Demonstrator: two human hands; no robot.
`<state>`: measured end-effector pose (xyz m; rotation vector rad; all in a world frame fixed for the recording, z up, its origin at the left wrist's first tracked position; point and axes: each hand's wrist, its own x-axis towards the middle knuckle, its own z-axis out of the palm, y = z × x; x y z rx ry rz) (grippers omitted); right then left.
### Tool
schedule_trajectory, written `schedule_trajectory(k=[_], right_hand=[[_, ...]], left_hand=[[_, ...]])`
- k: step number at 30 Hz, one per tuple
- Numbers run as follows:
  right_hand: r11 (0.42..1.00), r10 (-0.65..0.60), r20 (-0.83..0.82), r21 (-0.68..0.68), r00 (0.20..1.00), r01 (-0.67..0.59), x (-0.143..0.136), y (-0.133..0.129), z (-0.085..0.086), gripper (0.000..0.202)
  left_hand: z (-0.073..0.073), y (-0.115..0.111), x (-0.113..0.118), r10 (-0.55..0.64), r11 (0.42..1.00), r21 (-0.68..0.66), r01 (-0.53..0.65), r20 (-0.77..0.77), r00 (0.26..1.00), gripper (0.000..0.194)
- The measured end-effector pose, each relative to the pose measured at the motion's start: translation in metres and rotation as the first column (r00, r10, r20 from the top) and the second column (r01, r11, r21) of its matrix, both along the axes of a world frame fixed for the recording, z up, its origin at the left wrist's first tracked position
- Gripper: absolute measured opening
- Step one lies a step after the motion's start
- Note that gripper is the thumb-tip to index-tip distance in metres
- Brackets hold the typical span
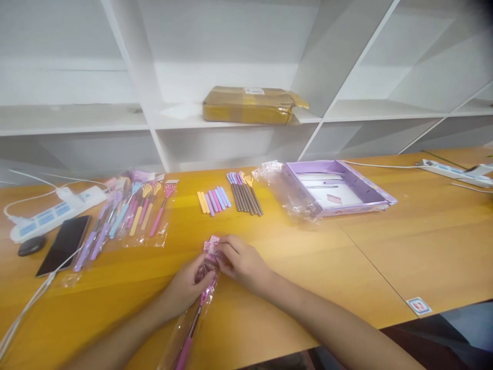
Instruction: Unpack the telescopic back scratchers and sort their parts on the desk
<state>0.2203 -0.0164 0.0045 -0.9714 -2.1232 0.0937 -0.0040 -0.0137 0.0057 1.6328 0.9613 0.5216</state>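
Observation:
A pink back scratcher (195,321) lies in a clear plastic bag near the table's front edge, its claw end pointing away from me. My left hand (191,288) is closed around the upper part of the bag, near the claw. At the bag's top, the fingers of my right hand (242,261) pinch a pink printed card (210,247). Beyond my hands lie several metal claw rods (246,198) with coloured heads. Next to them are several short coloured handle tubes (214,200). On the left, bagged back scratchers (131,208) in purple, blue, yellow and pink overlap.
A purple box tray (372,203) with slips inside stands at the back right, clear plastic wrap (298,198) beside it. Far left are a phone (63,245), a mouse (32,246) and a power strip (57,213) with cables. A taped carton (250,105) rests on the shelf.

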Motion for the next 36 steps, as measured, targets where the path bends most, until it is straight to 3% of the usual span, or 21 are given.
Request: schedule_trajectory(k=[6, 13, 19, 26, 36], right_hand=[[0.999, 0.017, -0.017, -0.032, 1.0, -0.018, 0.001, 0.0, 0.001, 0.018], [0.977, 0.163, 0.001, -0.136, 0.987, -0.161, 0.01, 0.0, 0.011, 0.022], [0.983, 0.117, 0.004, -0.143, 0.993, -0.116, 0.012, 0.002, 0.004, 0.022], [0.99, 0.09, -0.004, -0.113, 0.996, -0.09, 0.009, 0.001, -0.002, 0.021], [0.993, 0.053, -0.005, -0.107, 0.999, -0.053, 0.006, 0.003, -0.005, 0.015]], left_hand=[[-0.002, -0.002, 0.0, -0.022, 1.0, -0.013, 0.023, 0.035, 0.999, 0.033], [-0.001, -0.003, 0.0, -0.032, 0.999, 0.007, 0.032, 0.002, 0.999, 0.033], [0.004, -0.004, 0.0, -0.074, 0.997, -0.027, 0.074, -0.021, 0.997, 0.029], [0.005, -0.002, -0.002, -0.1, 0.995, 0.021, 0.101, -0.073, 0.992, 0.021], [0.009, -0.004, 0.0, -0.105, 0.994, -0.015, 0.104, -0.051, 0.993, 0.025]])
